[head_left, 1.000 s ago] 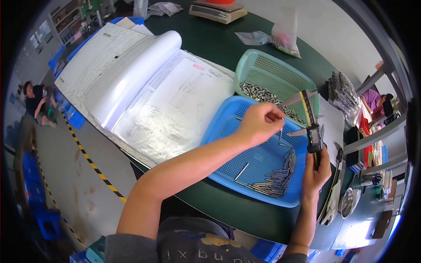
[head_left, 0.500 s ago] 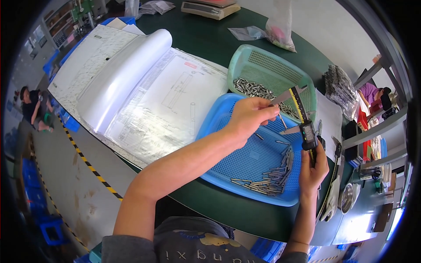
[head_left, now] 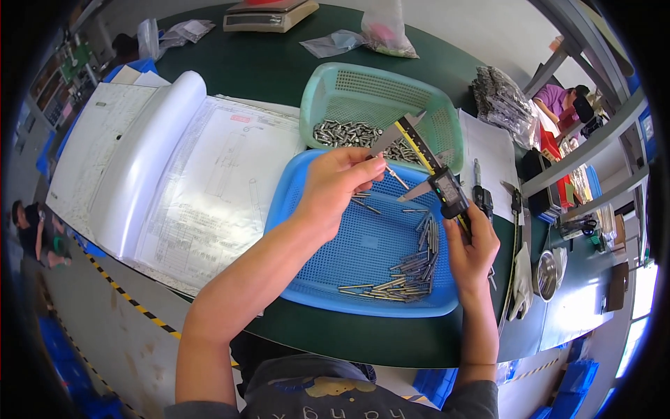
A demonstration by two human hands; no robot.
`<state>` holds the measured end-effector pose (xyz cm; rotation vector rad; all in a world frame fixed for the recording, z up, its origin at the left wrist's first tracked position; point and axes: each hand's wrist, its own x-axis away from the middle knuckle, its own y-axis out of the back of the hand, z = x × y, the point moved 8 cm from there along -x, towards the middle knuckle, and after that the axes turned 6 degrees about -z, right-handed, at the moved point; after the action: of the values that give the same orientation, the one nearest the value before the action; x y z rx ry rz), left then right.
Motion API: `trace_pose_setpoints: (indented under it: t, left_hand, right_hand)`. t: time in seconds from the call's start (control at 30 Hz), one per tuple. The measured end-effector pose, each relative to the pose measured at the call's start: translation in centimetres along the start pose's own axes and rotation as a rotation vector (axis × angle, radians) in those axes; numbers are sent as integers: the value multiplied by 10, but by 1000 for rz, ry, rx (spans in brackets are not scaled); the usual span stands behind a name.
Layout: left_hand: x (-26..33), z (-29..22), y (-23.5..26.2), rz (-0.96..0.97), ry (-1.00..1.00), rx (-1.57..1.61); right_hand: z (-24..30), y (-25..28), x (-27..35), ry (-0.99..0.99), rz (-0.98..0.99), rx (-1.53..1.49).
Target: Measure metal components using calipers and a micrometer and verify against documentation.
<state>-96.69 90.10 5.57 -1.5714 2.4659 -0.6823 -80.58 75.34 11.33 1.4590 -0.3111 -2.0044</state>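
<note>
My left hand (head_left: 336,183) pinches a thin metal pin (head_left: 397,177) between thumb and fingers, above the blue mesh basket (head_left: 335,260). My right hand (head_left: 474,246) is wrapped round a digital caliper (head_left: 449,192), whose beam slants up to the left. Its jaws are apart, and the pin lies between them; whether both jaws touch it I cannot tell. In the blue basket many loose metal pins (head_left: 412,276) are heaped at the right, with a few more near my left fingers. Behind it, a green basket (head_left: 382,85) holds a pile of short metal pieces (head_left: 347,133).
An open binder with a technical drawing (head_left: 209,174) lies at the left. Further measuring tools (head_left: 481,199), a glove (head_left: 522,283) and a metal bowl (head_left: 546,274) are at the right. A scale (head_left: 269,17) and plastic bags (head_left: 387,31) stand behind. Another person (head_left: 558,101) sits far right.
The whole view has shifted, so the table's things now appear further left. The caliper leans more to the left. Both hands keep their grip.
</note>
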Motion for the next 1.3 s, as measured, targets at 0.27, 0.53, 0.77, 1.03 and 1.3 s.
trace_pose_setpoints:
  t: [0.27, 0.53, 0.77, 1.03, 1.3]
  left_hand:
    - [3, -6, -2, 39, -28, 4]
    - [2, -5, -5, 132, -7, 45]
    - [1, 5, -12, 299, 166, 288]
    - [3, 3, -15, 327, 135, 286]
    - [3, -1, -13, 235, 36, 78]
  right_hand:
    - [-4, 3, 2, -55, -35, 9]
    - [-8, 4, 3, -102, -33, 32]
    - [-8, 4, 2, -84, -17, 39]
    - [-10, 2, 3, -129, -10, 22]
    - [-10, 0, 3, -124, 18, 48]
